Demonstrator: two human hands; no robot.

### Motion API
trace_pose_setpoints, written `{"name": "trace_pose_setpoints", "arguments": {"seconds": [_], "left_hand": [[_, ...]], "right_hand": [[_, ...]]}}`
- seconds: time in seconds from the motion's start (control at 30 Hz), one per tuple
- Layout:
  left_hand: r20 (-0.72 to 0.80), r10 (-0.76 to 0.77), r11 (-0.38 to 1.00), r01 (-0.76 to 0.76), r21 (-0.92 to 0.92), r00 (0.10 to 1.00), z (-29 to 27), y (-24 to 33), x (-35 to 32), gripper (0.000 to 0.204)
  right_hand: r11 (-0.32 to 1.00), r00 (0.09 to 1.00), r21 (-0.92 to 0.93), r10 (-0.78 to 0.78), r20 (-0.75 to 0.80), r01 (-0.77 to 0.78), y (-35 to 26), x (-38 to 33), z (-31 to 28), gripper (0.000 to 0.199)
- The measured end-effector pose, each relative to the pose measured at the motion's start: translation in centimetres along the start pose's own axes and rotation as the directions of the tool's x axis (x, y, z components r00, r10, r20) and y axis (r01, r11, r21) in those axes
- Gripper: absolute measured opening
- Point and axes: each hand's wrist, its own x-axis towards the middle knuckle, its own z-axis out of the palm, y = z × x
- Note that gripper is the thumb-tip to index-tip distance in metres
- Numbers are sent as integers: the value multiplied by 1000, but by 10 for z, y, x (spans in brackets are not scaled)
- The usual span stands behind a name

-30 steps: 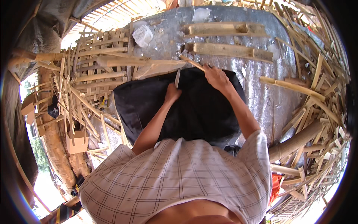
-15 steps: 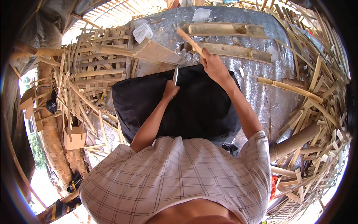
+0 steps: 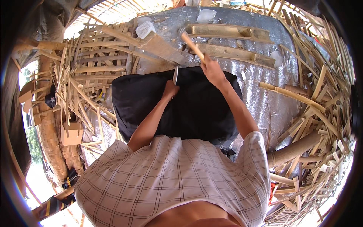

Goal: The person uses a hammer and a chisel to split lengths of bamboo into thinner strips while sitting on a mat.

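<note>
My left hand (image 3: 171, 90) is closed around a narrow shiny metal chisel (image 3: 176, 75), which points away from me. Its far tip is beside the near end of a flat, split bamboo piece (image 3: 162, 48); whether they touch, I cannot tell. Farther right, my right hand (image 3: 213, 71) grips the wooden handle of a hammer (image 3: 194, 47). The hammer is raised and slants to the far left, its head blurred by motion. Black cloth (image 3: 196, 109) covers my lap beneath both forearms.
Two split bamboo halves (image 3: 230, 31) lie on the grey sheet (image 3: 261, 83) ahead. A woven bamboo panel (image 3: 100, 58) stands at the left. Bamboo strips (image 3: 317, 90) heap up along the right side. A crumpled white lump (image 3: 145, 29) sits beyond the flat piece.
The flat bamboo piece has turned, its left end swinging farther away from me. My left hand and the chisel have shifted slightly left. The hammer stays raised with little movement.
</note>
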Motion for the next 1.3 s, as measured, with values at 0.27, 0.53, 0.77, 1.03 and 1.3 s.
{"name": "trace_pose_setpoints", "arguments": {"seconds": [0.27, 0.53, 0.77, 1.03, 1.3], "left_hand": [[14, -71, 995, 70, 68, 997, -4, -16, 9, 44], [53, -162, 987, 162, -4, 985, -9, 21, 10, 41], [-7, -151, 986, 150, -73, 988, 8, 5, 1, 35], [51, -40, 999, 42, -35, 998, 16, -17, 13, 40], [148, 16, 936, 37, -349, 989, 11, -34, 17, 31]], "right_hand": [[997, 997, -76, 22, 68, -17, -34, 13, -3, 24], [936, 975, -338, -26, 219, 101, 22, 20, -7, 23], [984, 986, -150, -78, 150, 100, 2, 20, 4, 30], [968, 967, -223, -55, 248, 112, 1, 31, -10, 21], [971, 977, -169, 189, 95, -172, -11, -23, 31, 27]]}}
